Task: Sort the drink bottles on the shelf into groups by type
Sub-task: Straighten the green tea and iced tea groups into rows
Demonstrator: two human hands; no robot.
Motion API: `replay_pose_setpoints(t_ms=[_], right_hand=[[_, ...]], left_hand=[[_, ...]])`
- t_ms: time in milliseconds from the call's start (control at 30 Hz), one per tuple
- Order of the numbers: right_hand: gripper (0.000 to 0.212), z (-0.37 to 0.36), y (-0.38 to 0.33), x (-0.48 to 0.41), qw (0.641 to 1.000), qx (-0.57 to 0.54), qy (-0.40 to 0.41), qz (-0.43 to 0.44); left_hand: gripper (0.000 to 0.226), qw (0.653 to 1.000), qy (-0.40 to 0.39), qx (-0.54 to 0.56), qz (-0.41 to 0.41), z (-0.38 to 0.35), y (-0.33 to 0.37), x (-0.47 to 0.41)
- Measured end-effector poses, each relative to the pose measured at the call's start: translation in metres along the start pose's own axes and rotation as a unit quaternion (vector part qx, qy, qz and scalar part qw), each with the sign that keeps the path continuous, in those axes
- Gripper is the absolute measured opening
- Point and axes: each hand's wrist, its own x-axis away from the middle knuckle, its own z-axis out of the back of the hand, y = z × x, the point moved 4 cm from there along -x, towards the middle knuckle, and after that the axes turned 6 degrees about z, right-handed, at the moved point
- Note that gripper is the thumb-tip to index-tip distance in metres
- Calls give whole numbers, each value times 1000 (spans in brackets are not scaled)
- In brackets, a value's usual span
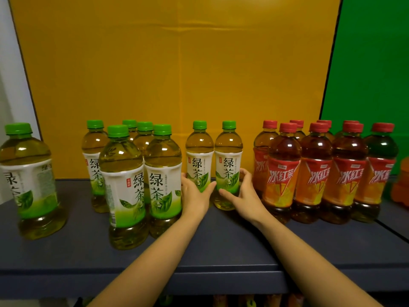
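Note:
Two green-tea bottles with green caps stand side by side in the middle of the dark shelf point(221, 251). My left hand point(194, 193) wraps the lower part of the left one point(199, 149). My right hand point(243, 193) wraps the lower part of the right one point(228, 151). Left of them stands a cluster of several green-tea bottles point(124, 173), and a lone green-tea bottle point(28, 171) stands at the far left. To the right, several red-capped iced-tea bottles point(314, 171) stand in two rows.
A yellow panel point(177, 74) backs the shelf, with a green panel point(371, 74) at the right. An orange object point(401, 185) sits at the far right edge. More bottles show dimly below the shelf's front lip.

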Motion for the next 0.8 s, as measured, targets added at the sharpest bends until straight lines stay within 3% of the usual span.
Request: replay_pose_setpoints(t_ms=[367,600,667,733,800], right_hand=[[72,-10,2,-1,997,61,-3,49],[72,-13,-10,7,995,99,32,-7],[65,-15,-27,19,991,103,84,11],[50,-18,-55,35,987,53,129,84],[38,-30,-79,44,986,-40,103,122]], left_hand=[[85,998,19,-60,-19,-10,-21,-17],[101,994,-77,-71,-33,1,-10,16],[94,987,-147,11,-60,14,-6,37],[64,973,-190,116,-57,34,-3,59],[34,976,-157,127,-81,58,-6,77]])
